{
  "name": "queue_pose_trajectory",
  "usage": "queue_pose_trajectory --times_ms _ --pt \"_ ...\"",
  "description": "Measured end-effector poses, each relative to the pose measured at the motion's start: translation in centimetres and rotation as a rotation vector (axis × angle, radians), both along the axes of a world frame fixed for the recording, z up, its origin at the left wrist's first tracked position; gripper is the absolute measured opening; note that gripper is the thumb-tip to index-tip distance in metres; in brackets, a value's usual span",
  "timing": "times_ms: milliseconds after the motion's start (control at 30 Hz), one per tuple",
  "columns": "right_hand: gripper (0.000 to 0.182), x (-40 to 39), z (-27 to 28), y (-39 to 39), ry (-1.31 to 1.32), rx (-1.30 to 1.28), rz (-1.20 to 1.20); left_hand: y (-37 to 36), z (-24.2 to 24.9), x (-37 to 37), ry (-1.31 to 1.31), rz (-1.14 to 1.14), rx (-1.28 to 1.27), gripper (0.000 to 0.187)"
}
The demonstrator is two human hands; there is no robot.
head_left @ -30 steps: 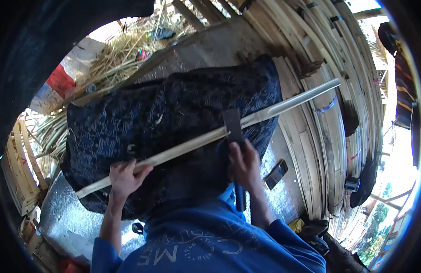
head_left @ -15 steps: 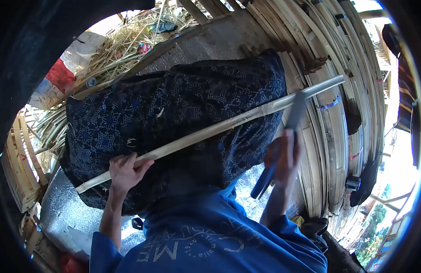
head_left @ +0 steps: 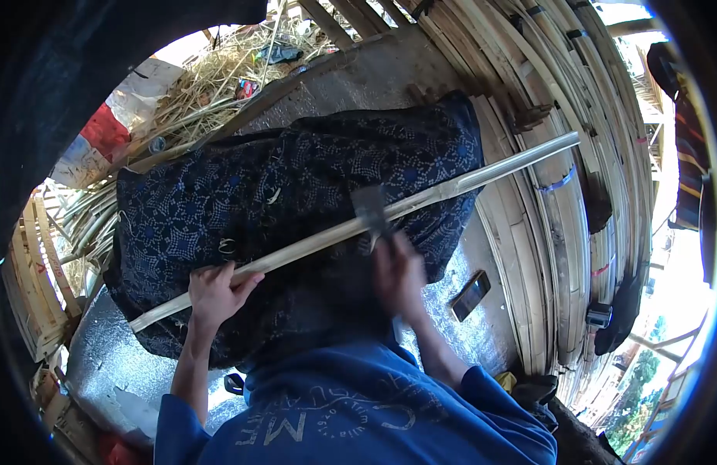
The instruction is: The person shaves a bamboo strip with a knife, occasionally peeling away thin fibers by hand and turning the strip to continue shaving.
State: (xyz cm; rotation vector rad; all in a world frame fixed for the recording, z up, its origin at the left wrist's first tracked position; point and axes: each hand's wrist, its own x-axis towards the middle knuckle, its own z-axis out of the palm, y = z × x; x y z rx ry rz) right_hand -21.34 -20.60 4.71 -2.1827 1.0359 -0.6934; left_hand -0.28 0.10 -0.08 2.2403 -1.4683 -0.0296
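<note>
A long pale bamboo strip [head_left: 327,239] lies diagonally over a dark blue patterned cloth [head_left: 203,194] spread across my lap. Near the strip's lower left end, my left hand [head_left: 213,294] is closed round it, thumb along the near side. My right hand [head_left: 399,277], smeared by motion, grips a knife [head_left: 369,208] whose broad grey blade crosses the middle of the strip. Its handle is mostly hidden in my fingers. The strip's far end reaches past the cloth, over the stacked bamboo on the right. A few small shavings [head_left: 275,196] rest on the cloth.
Bundled bamboo slats [head_left: 560,232] curve along the right side, bound with blue ties [head_left: 560,180]. A phone [head_left: 471,295] lies on the shiny floor [head_left: 444,333] to the right of my lap. Straw and shavings [head_left: 207,93] are heaped at the back left, near a red and white sack [head_left: 106,132].
My right hand and the knife have moved left along the strip, from near its far end to its middle. The phone has come into view. My left hand stays put.
</note>
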Motion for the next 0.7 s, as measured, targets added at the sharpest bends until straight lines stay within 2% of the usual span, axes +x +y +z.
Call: queue_pose_trajectory --times_ms 33,67,133,200,267,300,333,367,433,467,533,600,700 --pt "0.020 0.0 0.8 0.7 0.299 0.412 -0.006 0.1 0.0 0.0 0.019 -0.009 0.044 0.049" --pt "0.020 0.2 1.6 -0.2 0.294 0.407 0.000 -0.3 -0.1 0.3 0.013 -0.004 0.039 0.049" --pt "0.021 -0.7 3.9 -2.3 0.057 0.736 -0.056 0.1 0.1 0.0 0.049 -0.011 0.040 0.049" --pt "0.025 -1.8 6.4 -4.7 -0.211 0.725 -0.214 0.0 0.3 0.1 0.048 -0.007 0.017 0.050" --pt "0.029 -2.5 6.8 -6.1 -0.170 0.496 -0.320 -0.1 0.8 0.1 0.106 -0.013 0.097 0.050" --pt "0.034 -1.5 6.1 -5.1 -0.007 0.584 -0.370 -0.5 0.9 0.2 0.101 -0.012 0.088 0.050" --pt "0.034 -2.2 -0.4 -3.1 0.120 -0.039 -0.077 -0.8 1.0 0.1 0.125 -0.014 0.091 0.050" --pt "0.028 -0.3 -1.3 0.8 -0.070 0.320 -0.128 -1.0 1.1 0.0 0.149 -0.017 0.097 0.050" --pt "0.024 0.6 0.9 3.3 0.300 0.391 0.289 -0.9 1.2 0.1 0.152 -0.019 0.100 0.050" --pt "0.024 0.4 1.4 2.9 0.301 0.404 0.280 -0.6 1.2 0.1 0.164 -0.023 0.116 0.050" --pt "0.025 -0.6 2.6 -0.7 0.139 0.640 -0.036 -0.4 1.1 0.2 0.175 -0.027 0.123 0.050" --pt "0.026 -1.7 6.1 -5.4 0.203 0.610 -0.251 -0.6 1.0 0.1 0.195 -0.034 0.108 0.049" --pt "0.024 -1.2 5.7 -6.6 0.222 0.588 -0.346 -0.7 0.9 0.0 0.155 -0.046 0.074 0.048"
